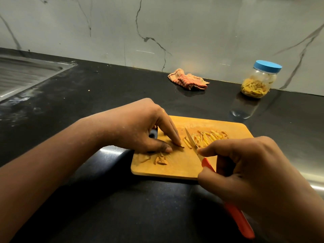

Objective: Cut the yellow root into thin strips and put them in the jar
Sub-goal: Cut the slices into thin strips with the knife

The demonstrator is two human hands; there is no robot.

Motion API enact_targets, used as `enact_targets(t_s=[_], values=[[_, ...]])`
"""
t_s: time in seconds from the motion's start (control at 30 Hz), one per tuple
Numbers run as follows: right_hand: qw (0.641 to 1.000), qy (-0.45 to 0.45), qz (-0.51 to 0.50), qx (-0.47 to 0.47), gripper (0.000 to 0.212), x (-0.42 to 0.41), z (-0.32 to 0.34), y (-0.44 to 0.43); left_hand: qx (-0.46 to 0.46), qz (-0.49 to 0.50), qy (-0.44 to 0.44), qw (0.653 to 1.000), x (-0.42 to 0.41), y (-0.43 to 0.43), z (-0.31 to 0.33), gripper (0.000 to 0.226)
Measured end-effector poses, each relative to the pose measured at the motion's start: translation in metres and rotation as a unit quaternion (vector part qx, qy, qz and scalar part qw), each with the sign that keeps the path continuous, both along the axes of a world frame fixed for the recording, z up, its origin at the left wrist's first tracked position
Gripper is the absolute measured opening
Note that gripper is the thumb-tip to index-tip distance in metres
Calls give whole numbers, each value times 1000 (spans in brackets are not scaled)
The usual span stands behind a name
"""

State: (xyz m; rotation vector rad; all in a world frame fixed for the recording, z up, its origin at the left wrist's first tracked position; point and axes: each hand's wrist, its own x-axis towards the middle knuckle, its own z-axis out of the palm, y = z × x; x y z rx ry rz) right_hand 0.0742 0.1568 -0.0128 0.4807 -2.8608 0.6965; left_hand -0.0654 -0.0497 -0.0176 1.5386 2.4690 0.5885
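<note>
Black stone counter (105,95), grey veined wall (192,28) behind, steel sink (21,74) at 10 o'clock. Wooden cutting board (182,165) lies near the front edge, centre-right. Left hand (138,127) comes in from 8 o'clock, fingers fairly straight and angled down, the tips pressing a small root piece (180,146) flat on the board, with the thumb laid alongside, just beside it. Right hand (249,165) comes in from 4 o'clock, fingers curled round the red handle of a knife (207,163) and index finger extended toward the blade. The blade tip points to 11 o'clock, edge down among the cut pieces, just right of the left fingertips. A pile of thin yellow strips (208,136) lies on the board at 1 o'clock of the blade. Brownish peel scraps (160,160) are on the board at 6 o'clock of the left hand. Jar (257,81) stands upright at 2 o'clock of the board, well apart from it, close to the wall, with its blue lid (267,66) on and yellow strips filling the lower part. Crumpled striped cloth (188,79) sits at 12 o'clock of the board, by the wall.
</note>
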Motion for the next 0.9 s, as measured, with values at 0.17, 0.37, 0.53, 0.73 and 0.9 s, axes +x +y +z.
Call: enact_targets(t_s=[0.17,0.37,0.53,0.73,0.9], values=[[999,-26,9,-43,29,0,-1,-3,-16,-8,5,1000,1,2,0,27],[998,-40,5,-44,32,-3,-2,-4,-23,-11,6,1000,2,4,0,24],[998,-44,5,-44,34,-2,-1,-4,-20,-12,11,1000,2,3,-1,24],[998,-56,-1,-43,30,-2,0,-5,-28,-13,19,999,2,4,-1,24],[997,-65,2,-43,31,-3,0,-5,-28,-14,21,999,2,4,-1,24]])
